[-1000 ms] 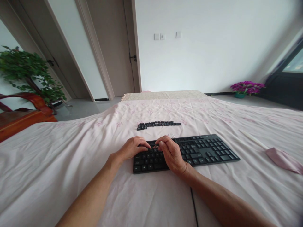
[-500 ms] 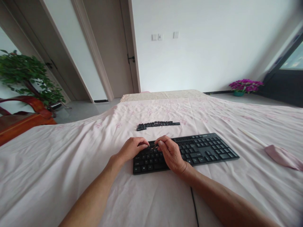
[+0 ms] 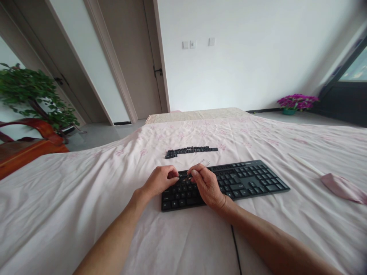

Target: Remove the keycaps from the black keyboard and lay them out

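Forearms of mine reach in from the near edge across a pale pink bedsheet with faint flower prints (image 3: pixel 86 198), and a thin black cable (image 3: pixel 235 248) runs between them toward the near edge. Both hands rest on the left end of a flat black plastic computer keyboard (image 3: pixel 246 181) that lies on the sheet, stretching away to the right. My left hand (image 3: pixel 159 180) sits curled over the far-left keys, fingertips pressed together at the upper key rows; whether it pinches a key I cannot tell. My right hand (image 3: pixel 207 185) lies just beside it, thumb and forefinger closed narrowly on a thin wire key-puller tool (image 3: pixel 197 168), whose loop sticks up past my fingers toward the far side while its tip points down at the keys between the two hands.

Farther off on the sheet, well apart from the keyboard, a row of loose black keycaps (image 3: pixel 190 150) lies in a line. To the right, a crumpled pink cloth (image 3: pixel 342 188) lies near the edge of view. Beyond the bed, on the far left, stands a leafy green plant (image 3: pixel 34 93) behind a red wooden chair arm (image 3: pixel 34 128). On the floor at the far right stands a green pot holding purple flowers (image 3: pixel 296 103).
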A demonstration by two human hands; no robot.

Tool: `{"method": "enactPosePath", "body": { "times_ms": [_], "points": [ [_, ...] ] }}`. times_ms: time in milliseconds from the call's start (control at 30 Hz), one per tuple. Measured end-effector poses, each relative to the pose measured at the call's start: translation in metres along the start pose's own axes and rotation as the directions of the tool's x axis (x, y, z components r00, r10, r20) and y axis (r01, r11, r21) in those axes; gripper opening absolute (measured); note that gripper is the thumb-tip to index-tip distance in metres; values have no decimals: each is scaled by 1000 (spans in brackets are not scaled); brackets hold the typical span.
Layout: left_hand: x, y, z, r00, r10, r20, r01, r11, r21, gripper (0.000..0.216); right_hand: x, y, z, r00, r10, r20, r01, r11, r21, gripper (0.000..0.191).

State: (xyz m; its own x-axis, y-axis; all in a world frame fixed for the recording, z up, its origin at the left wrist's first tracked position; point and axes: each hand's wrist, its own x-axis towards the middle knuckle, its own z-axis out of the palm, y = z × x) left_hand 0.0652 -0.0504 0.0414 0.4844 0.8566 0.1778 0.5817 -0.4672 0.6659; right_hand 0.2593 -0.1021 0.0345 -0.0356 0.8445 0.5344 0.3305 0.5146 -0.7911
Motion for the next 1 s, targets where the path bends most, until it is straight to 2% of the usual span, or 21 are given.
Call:
{"method": "enactPosePath", "body": {
  "times_ms": [167, 400, 567, 733, 1000],
  "points": [
    [1, -2, 2, 995, 4, -97, -18, 989, -145, 17, 0, 2, 0, 999, 38, -10, -39, 998, -41, 22],
    [-2, 13, 2, 970, 107, -219, -139, 981, -138, 16, 3, 4, 2, 995, 95, 4, -95, 995, -29, 16],
    [-3, 19, 0, 956, 191, -221, -207, 977, -53, 13, 4, 5, 1, 996, 80, 44, -80, 997, -5, 15],
    [-3, 19, 2, 955, 190, -226, -204, 978, -41, 11, 4, 8, 2, 997, 75, 25, -76, 997, 20, 10],
    [-4, 33, 6, 952, 158, -263, -187, 978, -89, 8, 4, 9, 4, 993, 117, -18, -118, 991, -60, 8]
  ]
}}
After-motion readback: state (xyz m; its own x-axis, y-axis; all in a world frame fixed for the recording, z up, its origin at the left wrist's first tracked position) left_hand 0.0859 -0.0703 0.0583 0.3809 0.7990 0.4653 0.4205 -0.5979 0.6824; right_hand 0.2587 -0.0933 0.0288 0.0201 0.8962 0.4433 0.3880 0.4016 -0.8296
